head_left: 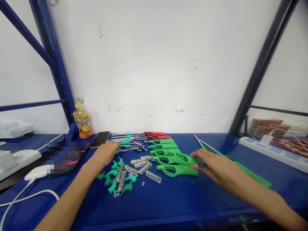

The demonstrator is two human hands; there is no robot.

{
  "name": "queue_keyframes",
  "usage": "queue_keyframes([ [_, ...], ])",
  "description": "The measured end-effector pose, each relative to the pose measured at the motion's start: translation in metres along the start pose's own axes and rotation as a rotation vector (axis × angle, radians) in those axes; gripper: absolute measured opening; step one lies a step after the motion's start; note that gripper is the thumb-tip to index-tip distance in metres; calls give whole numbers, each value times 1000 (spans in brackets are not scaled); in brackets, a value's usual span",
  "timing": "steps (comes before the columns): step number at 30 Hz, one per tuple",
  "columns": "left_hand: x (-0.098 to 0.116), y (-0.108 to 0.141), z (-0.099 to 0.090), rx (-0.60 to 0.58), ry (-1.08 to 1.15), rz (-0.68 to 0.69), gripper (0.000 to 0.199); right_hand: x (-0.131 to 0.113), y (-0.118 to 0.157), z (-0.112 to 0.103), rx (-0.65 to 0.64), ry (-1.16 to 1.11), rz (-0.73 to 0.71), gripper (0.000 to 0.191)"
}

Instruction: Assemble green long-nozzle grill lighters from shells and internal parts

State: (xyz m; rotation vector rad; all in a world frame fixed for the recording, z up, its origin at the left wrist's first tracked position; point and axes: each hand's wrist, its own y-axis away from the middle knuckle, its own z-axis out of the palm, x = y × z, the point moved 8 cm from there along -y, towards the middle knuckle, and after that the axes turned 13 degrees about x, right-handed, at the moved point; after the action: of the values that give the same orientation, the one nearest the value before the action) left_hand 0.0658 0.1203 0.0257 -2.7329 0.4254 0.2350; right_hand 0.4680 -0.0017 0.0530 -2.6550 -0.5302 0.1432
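Note:
My left hand point(108, 151) reaches over the near end of a row of metal lighter rods with wires point(127, 138), its fingers curled down beside the closest ones. What lies under its fingertips is hidden. My right hand point(208, 160), slightly blurred, pinches a green lighter shell half point(181, 159) by its handle end, tilted above the row of shells. Below it lies another green shell half point(180, 170). More green shell halves point(161, 141) and some red ones point(156, 133) continue the row toward the wall. Clear fuel tanks point(153, 176) and turquoise triggers point(127, 188) lie loosely between my arms.
Right of the shells, green lighters with metal rods point(250, 173) lie partly behind my right forearm. A phone point(99, 140), a tablet point(72, 160) and a drink bottle point(82, 123) stand at left. White cables point(31, 194) cross the left corner. A power strip point(276, 152) lies at right.

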Motion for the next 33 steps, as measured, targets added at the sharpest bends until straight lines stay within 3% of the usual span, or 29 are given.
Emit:
queue_keyframes([
  [3, 1, -1, -1, 4, -12, 20, 31, -41, 28, 8, 34, -58, -75, 21],
  [5, 2, -1, -3, 10, -17, 29, 32, -59, 36, 23, -16, -34, -94, 25],
  [8, 4, 0, -7, 22, -31, 31, 32, -76, 38, 32, -52, -40, -117, 30],
  [10, 5, 0, -11, 36, -45, 34, 32, -80, 35, 26, -21, -104, -118, 28],
  [14, 11, 0, -20, 77, -70, 47, 31, -62, 31, 1, 93, -199, -84, 31],
  [18, 16, 1, -33, 151, -100, 47, 30, -1, 21, -15, 214, -38, 68, 30],
  [21, 20, 3, -48, 235, -121, 39, 24, 45, 7, -5, 199, 103, 182, 33],
  [24, 26, 7, -66, 332, -114, 55, 22, 65, -7, 11, 176, 128, 208, 29],
  [29, 51, 36, -101, 502, -39, 117, 31, 53, -10, 11, 154, 135, 229, 27],
  [32, 78, 74, -120, 610, 53, 167, 35, 21, 5, -2, 133, 72, 172, 26],
  [33, 89, 91, -130, 699, 177, 211, 33, 6, 12, -3, 109, 19, 123, 25],
])
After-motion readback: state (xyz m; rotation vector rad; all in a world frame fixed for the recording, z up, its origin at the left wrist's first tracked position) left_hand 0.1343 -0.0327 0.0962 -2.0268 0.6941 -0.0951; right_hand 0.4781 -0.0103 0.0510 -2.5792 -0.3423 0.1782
